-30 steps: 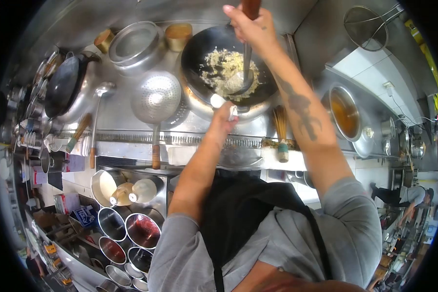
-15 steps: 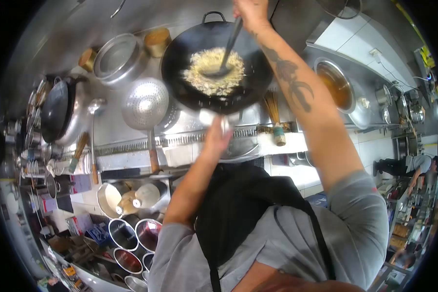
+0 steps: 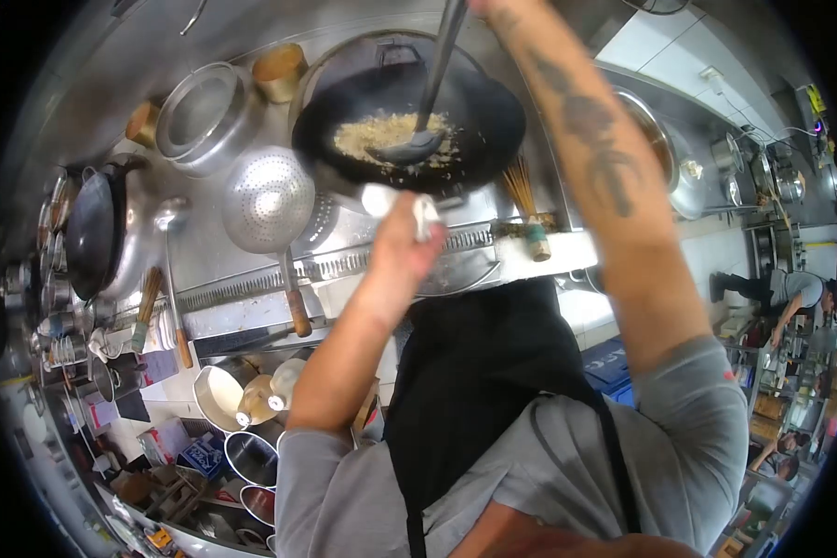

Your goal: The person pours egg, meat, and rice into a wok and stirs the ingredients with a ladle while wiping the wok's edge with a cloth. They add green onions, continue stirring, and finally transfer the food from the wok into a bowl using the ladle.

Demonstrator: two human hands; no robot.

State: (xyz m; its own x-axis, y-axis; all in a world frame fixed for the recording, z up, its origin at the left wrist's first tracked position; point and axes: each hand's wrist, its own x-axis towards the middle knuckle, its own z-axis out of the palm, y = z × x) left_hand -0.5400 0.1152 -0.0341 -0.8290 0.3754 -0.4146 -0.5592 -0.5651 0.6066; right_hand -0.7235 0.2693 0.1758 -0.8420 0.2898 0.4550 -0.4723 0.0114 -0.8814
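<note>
My left hand (image 3: 407, 244) is closed over a white cloth (image 3: 425, 212) at the near rim of a black wok (image 3: 496, 130). The handle under the cloth is hidden. Cut off mostly by the top edge, my right hand (image 3: 482, 6) grips the long handle of a ladle (image 3: 413, 149). Its bowl rests in pale yellow, finely broken food (image 3: 358, 138), whose kind I cannot make out. The wok tilts toward me, showing the burner ring (image 3: 321, 73) behind it.
Left of the wok lie a perforated skimmer (image 3: 268, 197), a steel basin (image 3: 200, 113) and a second ladle (image 3: 169, 219). A bamboo brush (image 3: 524, 200) lies at right, near a steel bowl (image 3: 649, 130) partly behind my right arm. Another person (image 3: 795, 293) stands far right.
The wok has tipped and its far rim has come down off the burner ring. The food has slid into a flatter, narrower patch. My right hand has moved up, mostly out of view.
</note>
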